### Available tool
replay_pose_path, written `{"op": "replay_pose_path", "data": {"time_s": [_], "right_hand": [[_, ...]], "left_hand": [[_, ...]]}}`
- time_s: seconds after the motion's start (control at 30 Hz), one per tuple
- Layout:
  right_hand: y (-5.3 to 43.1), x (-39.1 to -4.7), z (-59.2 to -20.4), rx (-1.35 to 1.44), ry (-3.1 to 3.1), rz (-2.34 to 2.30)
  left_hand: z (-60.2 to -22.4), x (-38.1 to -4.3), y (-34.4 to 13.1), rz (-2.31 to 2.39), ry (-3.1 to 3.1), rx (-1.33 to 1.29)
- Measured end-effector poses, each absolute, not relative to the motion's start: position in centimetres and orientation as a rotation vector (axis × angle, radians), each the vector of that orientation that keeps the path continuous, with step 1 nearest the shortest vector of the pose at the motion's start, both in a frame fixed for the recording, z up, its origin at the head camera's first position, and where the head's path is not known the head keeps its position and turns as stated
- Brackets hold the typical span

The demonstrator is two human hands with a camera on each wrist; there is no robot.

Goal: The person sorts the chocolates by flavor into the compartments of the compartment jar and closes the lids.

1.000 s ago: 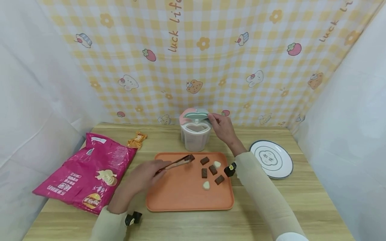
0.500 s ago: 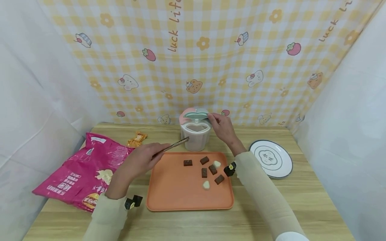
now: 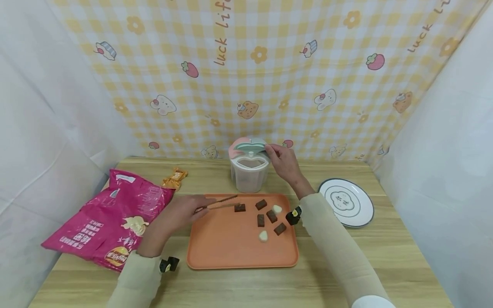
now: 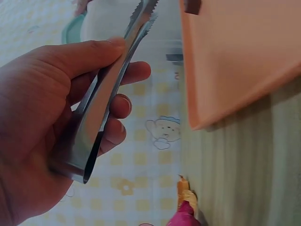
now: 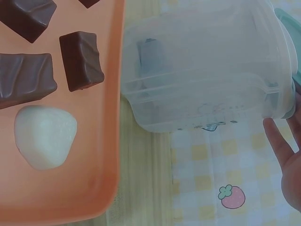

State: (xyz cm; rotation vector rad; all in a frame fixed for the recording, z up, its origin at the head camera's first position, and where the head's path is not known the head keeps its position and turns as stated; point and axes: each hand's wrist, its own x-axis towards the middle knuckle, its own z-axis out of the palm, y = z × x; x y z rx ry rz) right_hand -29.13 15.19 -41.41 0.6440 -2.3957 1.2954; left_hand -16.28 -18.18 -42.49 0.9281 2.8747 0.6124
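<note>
My left hand (image 3: 180, 214) holds metal tongs (image 4: 106, 94), their serrated arms spread apart. The tips hover at a chocolate piece (image 3: 240, 208) near the back edge of the orange tray (image 3: 227, 252). Several more chocolates (image 3: 261, 220) and two white heart-like pieces (image 3: 263, 236) lie on the tray's right half. Behind the tray stands a translucent container (image 3: 249, 179) with pink and green lids. My right hand (image 3: 286, 166) pinches the raised green lid (image 3: 252, 148) at its right side, leaving the heart-shaped opening uncovered. Through the container wall, a dark shape (image 5: 153, 54) shows in the right wrist view.
A magenta snack bag (image 3: 111, 220) lies at the left, beside an orange-wrapped sweet (image 3: 175, 179). To the right, a white plate (image 3: 360, 207) with a dark rim sits beside the right forearm. A checked cloth (image 3: 246, 77) hangs right behind the container.
The tongs rose from the chocolate piece to in front of the container, then came back down over it with their arms spread. The right hand keeps holding the green lid up.
</note>
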Motion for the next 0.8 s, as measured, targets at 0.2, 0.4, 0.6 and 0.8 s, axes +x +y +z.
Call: {"op": "replay_pose_path", "data": {"time_s": [0.2, 0.4, 0.6, 0.8], "right_hand": [[15.2, -29.1, -41.4, 0.639, -2.388, 1.312], [15.2, -29.0, -41.4, 0.658, -2.381, 1.308], [15.2, -29.0, -41.4, 0.642, -2.387, 1.326], [15.2, -29.0, -41.4, 0.637, -2.396, 1.335]], "left_hand": [[-43.8, -16.5, -18.2, 0.610, 2.839, 0.914], [-44.6, -16.5, -18.1, 0.624, 2.802, 0.862], [-45.3, -16.7, -18.0, 0.617, 2.813, 0.881], [-45.5, -16.9, -18.0, 0.645, 2.816, 0.965]]}}
